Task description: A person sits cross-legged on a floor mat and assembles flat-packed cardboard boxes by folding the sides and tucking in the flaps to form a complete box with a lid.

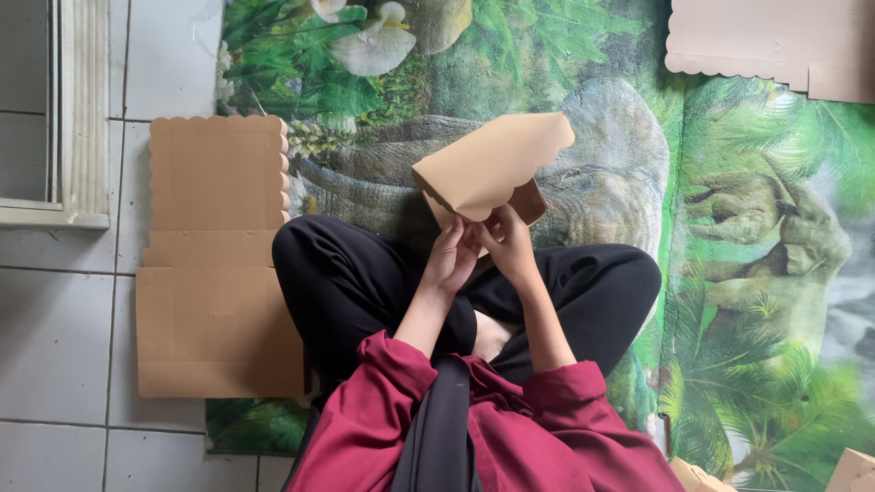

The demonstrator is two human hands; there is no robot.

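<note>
Hands over crossed legs: left hand (451,257) and right hand (507,244) both pinch lower edge of half-folded kraft cardboard box (492,164). Flat box blanks (214,264) on tiles, person's left.

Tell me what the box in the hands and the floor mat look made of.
Box: thin brown paperboard, matte, it seems; it bends along creases and has a die-cut scalloped edge. Both hands, left hand and right hand, pinch its lower end. Mat: probably vinyl or plastic sheet, smooth with a printed jungle picture and slight sheen.
</note>
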